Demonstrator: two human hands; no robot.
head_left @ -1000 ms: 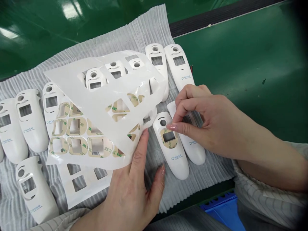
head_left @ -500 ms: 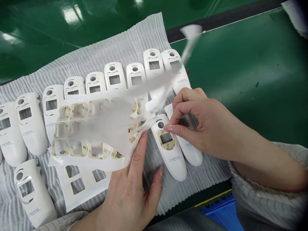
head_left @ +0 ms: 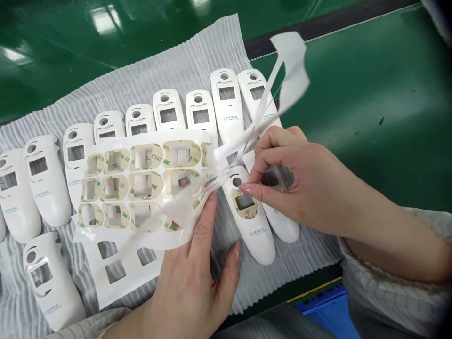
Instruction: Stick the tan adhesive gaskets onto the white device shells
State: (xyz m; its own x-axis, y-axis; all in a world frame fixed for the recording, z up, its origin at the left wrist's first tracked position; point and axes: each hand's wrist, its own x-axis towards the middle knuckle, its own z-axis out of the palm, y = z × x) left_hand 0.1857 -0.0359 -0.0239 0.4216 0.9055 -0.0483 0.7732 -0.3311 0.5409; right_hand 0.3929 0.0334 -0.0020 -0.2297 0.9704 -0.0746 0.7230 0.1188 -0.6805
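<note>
We pinch a clear film (head_left: pixel 277 178) lightly in our right hand (head_left: pixel 300 188), thumb and fingers nearly closed, just above a white casing (head_left: pixel 256 245) with its adhesive ring (head_left: pixel 244 214). Our left hand (head_left: pixel 187 278), half open, steadies the adhesive sheet (head_left: pixel 141 183) by its edge, beside the casing.

Smooth white plastic casings (head_left: pixel 251 240) on ribbed grey cloth (head_left: pixel 300 268).

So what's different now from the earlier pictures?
The white peel-off layer has swung up and right, off the sticker sheet, so more white shells show behind it. The left hand still holds the sheet. The right hand stays pinched just above the stickered shell.
</note>
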